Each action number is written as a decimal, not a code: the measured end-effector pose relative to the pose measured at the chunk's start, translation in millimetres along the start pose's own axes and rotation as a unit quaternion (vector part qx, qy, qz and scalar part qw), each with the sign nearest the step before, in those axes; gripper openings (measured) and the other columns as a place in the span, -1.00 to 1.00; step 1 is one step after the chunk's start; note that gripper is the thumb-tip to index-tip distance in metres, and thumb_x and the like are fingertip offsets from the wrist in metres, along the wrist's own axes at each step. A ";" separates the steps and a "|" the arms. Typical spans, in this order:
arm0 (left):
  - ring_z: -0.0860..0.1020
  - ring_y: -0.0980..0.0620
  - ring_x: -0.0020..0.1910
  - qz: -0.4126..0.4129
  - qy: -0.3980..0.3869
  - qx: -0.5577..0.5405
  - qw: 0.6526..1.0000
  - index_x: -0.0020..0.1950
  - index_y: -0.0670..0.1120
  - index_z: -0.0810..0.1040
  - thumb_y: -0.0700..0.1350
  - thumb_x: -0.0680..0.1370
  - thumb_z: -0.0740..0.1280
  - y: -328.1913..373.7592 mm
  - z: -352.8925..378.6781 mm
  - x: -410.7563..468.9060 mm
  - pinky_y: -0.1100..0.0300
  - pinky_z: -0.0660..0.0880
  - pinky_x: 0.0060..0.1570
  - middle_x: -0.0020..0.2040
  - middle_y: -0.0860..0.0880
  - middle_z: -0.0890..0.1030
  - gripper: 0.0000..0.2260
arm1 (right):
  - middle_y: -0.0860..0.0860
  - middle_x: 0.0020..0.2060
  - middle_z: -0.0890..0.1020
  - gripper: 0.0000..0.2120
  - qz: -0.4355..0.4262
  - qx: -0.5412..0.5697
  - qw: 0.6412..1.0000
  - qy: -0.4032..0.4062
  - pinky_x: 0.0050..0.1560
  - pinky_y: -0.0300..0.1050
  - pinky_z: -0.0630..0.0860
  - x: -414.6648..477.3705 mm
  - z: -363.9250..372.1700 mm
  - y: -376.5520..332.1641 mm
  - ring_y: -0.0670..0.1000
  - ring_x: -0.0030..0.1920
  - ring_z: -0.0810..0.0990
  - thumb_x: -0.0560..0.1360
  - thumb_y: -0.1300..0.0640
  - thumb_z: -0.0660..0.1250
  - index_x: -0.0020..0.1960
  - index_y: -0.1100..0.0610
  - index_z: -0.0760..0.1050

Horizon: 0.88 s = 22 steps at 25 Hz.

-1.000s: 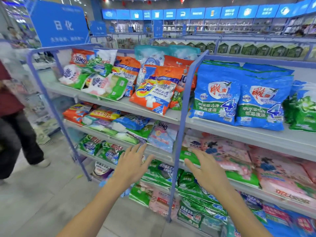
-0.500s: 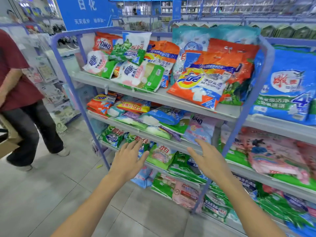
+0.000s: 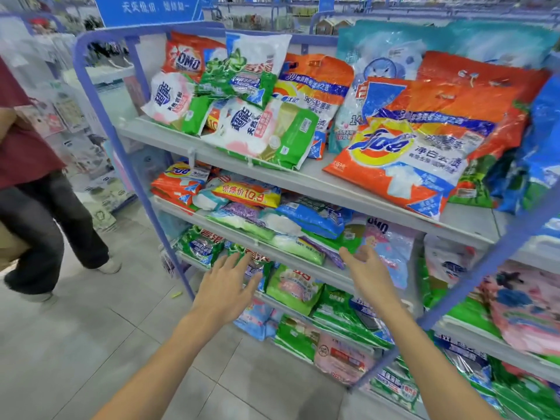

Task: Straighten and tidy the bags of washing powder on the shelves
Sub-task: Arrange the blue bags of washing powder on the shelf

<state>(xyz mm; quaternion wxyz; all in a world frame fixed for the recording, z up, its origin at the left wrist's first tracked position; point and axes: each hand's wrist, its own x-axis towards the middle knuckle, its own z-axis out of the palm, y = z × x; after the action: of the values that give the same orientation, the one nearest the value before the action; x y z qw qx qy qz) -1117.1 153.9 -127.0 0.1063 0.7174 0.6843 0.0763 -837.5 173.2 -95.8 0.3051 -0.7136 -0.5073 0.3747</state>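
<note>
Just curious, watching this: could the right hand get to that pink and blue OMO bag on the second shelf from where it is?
Probably yes. The right hand is open and empty, just in front of the OMO bag, which hangs over the shelf edge with nothing between them.

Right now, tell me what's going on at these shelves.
A person is reaching both bare hands toward a blue-framed rack of washing powder bags. The left hand and right hand are open and empty, near the second shelf. The bags there lie jumbled; a big orange bag sprawls on the top shelf. Nothing is gripped yet.
</note>
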 end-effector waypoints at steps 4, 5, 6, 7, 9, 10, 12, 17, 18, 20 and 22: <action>0.13 -0.12 0.62 -0.016 -0.013 0.007 1.000 0.65 0.04 0.15 0.27 0.67 0.03 -5.6 5.4 42.6 -0.13 0.24 0.53 0.66 -0.05 0.15 -0.41 | 0.10 0.04 0.56 -0.56 0.059 0.100 0.993 0.003 -0.01 -0.03 0.39 66.7 4.7 -27.5 0.10 -0.02 0.54 0.59 -0.20 0.29 0.14 0.19 0.45; 0.14 -0.12 0.62 -0.016 -0.013 0.009 1.000 0.65 0.04 0.14 0.27 0.67 0.03 -5.9 6.4 52.0 -0.12 0.24 0.53 0.66 -0.06 0.15 -0.41 | 0.09 0.02 0.58 -0.50 0.066 0.121 0.990 -0.002 -0.03 -0.02 0.43 80.6 7.6 -33.1 0.10 -0.03 0.56 0.51 -0.26 0.33 0.12 0.18 0.49; 0.14 -0.12 0.62 -0.016 -0.016 0.006 1.000 0.65 0.03 0.15 0.27 0.68 0.03 -7.1 8.1 63.1 -0.12 0.24 0.53 0.65 -0.06 0.16 -0.41 | 0.09 0.07 0.63 -0.44 0.071 0.144 0.987 -0.004 0.07 0.03 0.51 96.9 12.3 -33.5 0.13 0.03 0.61 0.39 -0.33 0.37 0.10 0.13 0.53; 0.15 -0.13 0.61 -0.015 -0.020 0.002 1.000 0.64 0.02 0.16 0.27 0.68 0.03 -7.7 9.2 72.9 -0.12 0.24 0.53 0.65 -0.07 0.17 -0.41 | 0.10 0.15 0.66 -0.37 0.075 0.174 0.982 0.003 0.20 0.11 0.54 122.0 20.2 -21.9 0.15 0.12 0.63 0.25 -0.38 0.37 0.11 0.06 0.56; 0.18 -0.15 0.60 -0.009 -0.025 -0.010 1.000 0.64 -0.01 0.19 0.26 0.68 0.04 -9.6 13.2 90.6 -0.14 0.23 0.53 0.64 -0.08 0.19 -0.41 | 0.08 0.32 0.60 -0.17 0.082 0.216 0.973 0.020 0.37 0.16 0.47 153.3 33.7 -5.5 0.14 0.27 0.58 0.14 -0.44 0.35 0.27 0.02 0.53; 0.18 -0.15 0.60 -0.003 -0.027 -0.015 0.999 0.64 -0.02 0.20 0.25 0.68 0.05 -10.5 15.3 99.9 -0.14 0.23 0.53 0.64 -0.09 0.21 -0.42 | 0.04 0.36 0.55 -0.15 0.086 0.220 0.971 0.030 0.41 0.10 0.44 148.7 36.0 -13.5 0.10 0.30 0.54 0.20 -0.44 0.37 0.34 0.04 0.49; 0.19 -0.17 0.60 0.008 -0.036 -0.027 0.999 0.63 -0.04 0.21 0.22 0.69 0.07 -10.7 20.6 117.8 -0.16 0.23 0.52 0.63 -0.12 0.23 -0.43 | -0.02 0.30 0.51 -0.36 0.120 0.228 0.965 0.045 0.29 -0.06 0.44 152.4 46.8 -18.3 0.03 0.20 0.51 0.40 -0.31 0.43 0.27 0.09 0.42; 0.24 -0.17 0.56 0.030 -0.020 -0.074 0.997 0.61 -0.06 0.27 0.15 0.70 0.13 -8.1 39.5 147.7 -0.14 0.27 0.48 0.60 -0.11 0.28 -0.48 | -0.03 0.10 0.56 -0.18 0.151 0.236 0.958 0.066 0.19 -0.06 0.57 179.0 74.8 -5.7 0.01 0.07 0.59 0.25 -0.25 0.63 0.29 0.21 0.44; 0.24 -0.17 0.56 0.033 -0.017 -0.085 0.996 0.61 -0.06 0.26 0.14 0.70 0.13 -6.5 44.4 150.3 -0.12 0.27 0.47 0.60 -0.10 0.28 -0.48 | -0.01 0.02 0.59 -0.23 0.145 0.235 0.958 0.073 0.12 -0.07 0.60 181.2 77.9 -2.2 -0.01 -0.01 0.61 0.24 -0.20 0.65 0.21 0.23 0.44; 0.26 -0.15 0.55 0.033 -0.019 -0.123 0.992 0.61 -0.07 0.25 0.14 0.70 0.13 -4.6 52.6 152.5 -0.07 0.27 0.45 0.60 -0.10 0.30 -0.47 | 0.02 -0.04 0.66 -0.22 0.133 0.262 0.954 0.066 -0.03 -0.14 0.58 182.8 84.2 12.0 -0.03 -0.10 0.65 0.15 -0.15 0.70 0.14 0.24 0.46; 0.35 -0.09 0.50 0.011 -0.023 -0.218 0.976 0.60 -0.06 0.28 0.19 0.70 0.12 -1.1 61.2 153.4 0.01 0.30 0.41 0.55 -0.05 0.38 -0.46 | 0.05 0.05 0.73 -0.04 0.151 0.331 0.931 0.025 -0.04 -0.11 0.60 177.6 86.7 22.1 0.02 -0.04 0.73 -0.03 -0.11 0.74 0.27 0.23 0.52</action>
<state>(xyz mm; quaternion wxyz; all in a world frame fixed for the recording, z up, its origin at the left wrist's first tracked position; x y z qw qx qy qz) -1094.5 304.1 -192.0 0.2752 0.6861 0.6406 0.2079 -863.5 340.6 -200.0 0.4762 -0.6496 -0.2334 0.5447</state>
